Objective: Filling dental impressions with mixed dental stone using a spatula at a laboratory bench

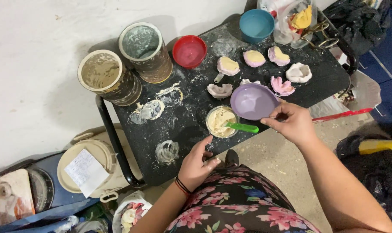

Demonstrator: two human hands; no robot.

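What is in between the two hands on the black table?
In the head view, a small cup of cream-coloured paste with a green spatula lies between the left hand and the right hand.

A white wall is seen from nine to twelve o'clock. A speckled concrete floor is lit evenly beyond the black table.

Table top black, smeared with white plaster. Bowls: lilac, red, teal-blue; the small cup holds cream-yellow paste with a bright green spatula in it. Moulds pink and white, some filled pale yellow; two cylinders mottled grey-brown; skirt dark with pink and red flowers; wrist band red and black.
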